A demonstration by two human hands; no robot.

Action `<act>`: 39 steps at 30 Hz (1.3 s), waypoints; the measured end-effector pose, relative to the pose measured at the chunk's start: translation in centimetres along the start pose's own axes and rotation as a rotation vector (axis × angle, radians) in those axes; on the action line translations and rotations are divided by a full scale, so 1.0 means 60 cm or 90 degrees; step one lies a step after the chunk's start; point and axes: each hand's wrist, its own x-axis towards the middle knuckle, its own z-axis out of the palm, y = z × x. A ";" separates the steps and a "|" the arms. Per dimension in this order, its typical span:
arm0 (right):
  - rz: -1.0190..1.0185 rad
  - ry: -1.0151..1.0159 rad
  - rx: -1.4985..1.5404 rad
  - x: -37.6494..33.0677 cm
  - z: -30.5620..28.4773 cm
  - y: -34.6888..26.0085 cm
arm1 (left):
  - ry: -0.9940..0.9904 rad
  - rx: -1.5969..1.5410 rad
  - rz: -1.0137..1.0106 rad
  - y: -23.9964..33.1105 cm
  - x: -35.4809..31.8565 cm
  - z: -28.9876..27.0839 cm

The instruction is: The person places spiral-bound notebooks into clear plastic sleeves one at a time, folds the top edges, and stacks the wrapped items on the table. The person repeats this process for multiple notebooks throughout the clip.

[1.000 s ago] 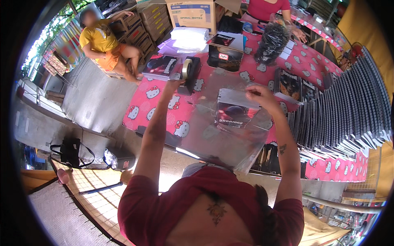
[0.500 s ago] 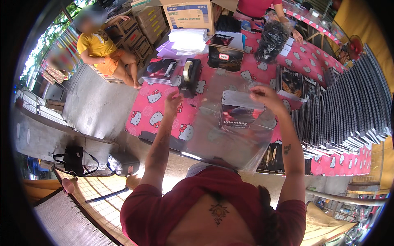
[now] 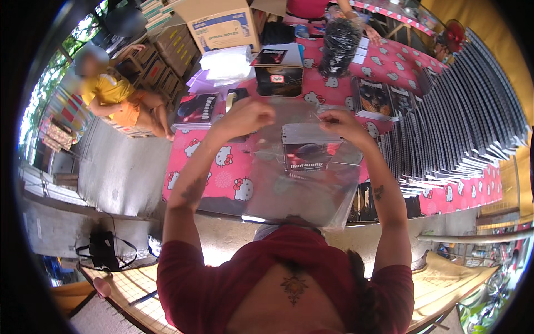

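A stack of dark-covered notebooks (image 3: 305, 157) lies on a clear plastic sheet (image 3: 289, 197), in front of me on the table. My right hand (image 3: 342, 123) is at the far right corner of the stack, its fingers pinched on the plastic there. My left hand (image 3: 250, 118) hovers to the left of the stack with fingers curled together; anything between them is too small to make out. Behind the left hand stands a black tape dispenser (image 3: 237, 96) with a roll of tape, partly hidden by the hand.
Notebook piles lie at left (image 3: 196, 109) and right (image 3: 377, 99). A long row of spiral notebooks (image 3: 461, 119) lines the right side. Plastic packs (image 3: 225, 62), a carton (image 3: 219, 28) and a black plastic bundle (image 3: 339, 47) stand behind. A person (image 3: 114, 92) sits left; another's hand (image 3: 372, 34) rests across the table.
My left hand has moved from beside the tape dispenser rightward toward the notebook stack. My right hand stays at the plastic by the stack's far edge. The whole view has shifted slightly.
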 end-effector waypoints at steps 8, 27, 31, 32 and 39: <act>0.033 -0.029 0.014 0.001 -0.005 0.007 | -0.564 -0.085 0.110 -0.004 0.255 0.062; -0.284 0.232 -0.210 -0.153 0.151 -0.103 | 0.060 0.210 0.062 0.156 0.063 0.133; 0.038 -0.075 0.495 -0.144 0.301 0.024 | -0.045 0.091 -0.032 0.143 0.133 0.144; 0.096 -0.075 0.706 -0.138 0.327 0.056 | -0.057 0.056 -0.042 0.139 0.130 0.137; -0.053 0.193 0.966 -0.156 0.223 0.133 | 0.170 -0.329 -0.240 0.138 -0.046 0.152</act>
